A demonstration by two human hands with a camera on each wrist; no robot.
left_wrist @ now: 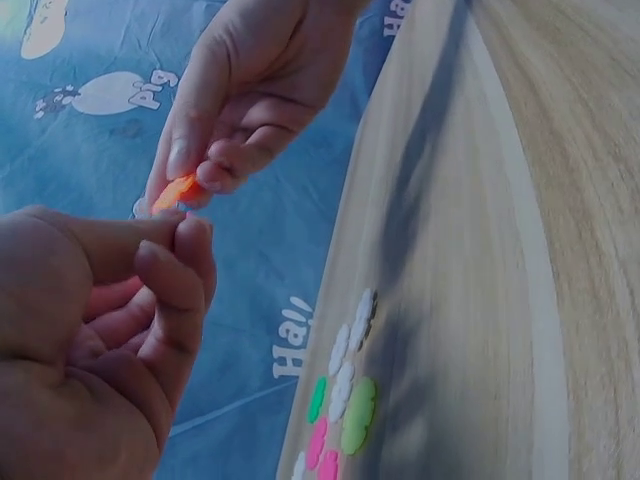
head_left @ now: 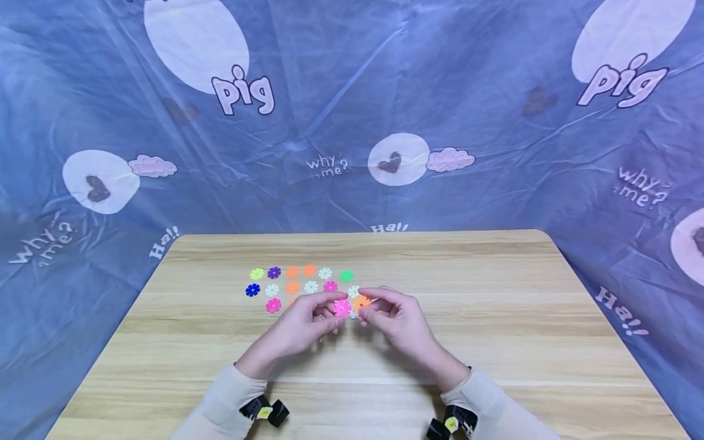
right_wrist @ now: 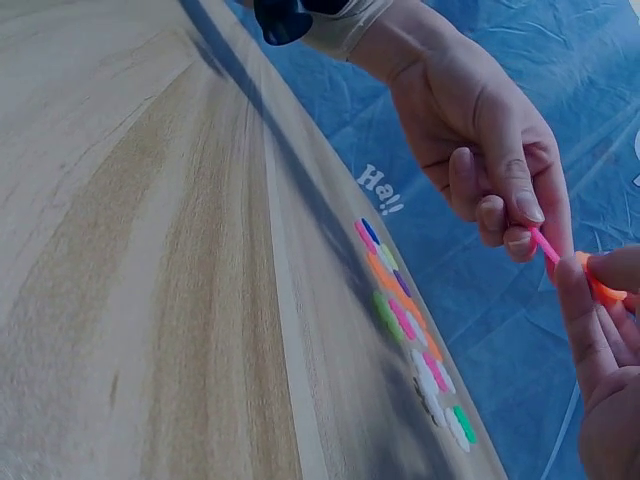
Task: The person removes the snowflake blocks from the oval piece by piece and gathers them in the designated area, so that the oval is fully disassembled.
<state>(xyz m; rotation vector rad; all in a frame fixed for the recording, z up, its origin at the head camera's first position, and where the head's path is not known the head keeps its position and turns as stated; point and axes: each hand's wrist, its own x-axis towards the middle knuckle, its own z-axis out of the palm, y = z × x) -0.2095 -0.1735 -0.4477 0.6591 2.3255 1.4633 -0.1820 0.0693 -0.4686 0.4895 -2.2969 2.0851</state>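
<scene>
My left hand (head_left: 305, 321) pinches a pink notched disc (head_left: 341, 308), a flat snowflake-shaped linking piece, between thumb and fingertips. Opposite it, my right hand (head_left: 401, 315) pinches an orange notched disc (head_left: 361, 304) of the same kind. Both are held up above the table, side by side with their edges close together. In the right wrist view the pink disc (right_wrist: 544, 244) shows edge-on, next to the orange disc (right_wrist: 603, 282). From the left wrist the orange disc (left_wrist: 176, 193) shows at the right hand's fingertips, while the pink one is hidden behind the left fingers.
Several loose notched discs lie in rows beyond the hands, among them a yellow disc (head_left: 256, 274), a dark blue disc (head_left: 252, 289) and a green disc (head_left: 346, 276). They rest on a wooden table (head_left: 467, 269). A printed blue cloth (head_left: 341, 91) hangs around its far sides.
</scene>
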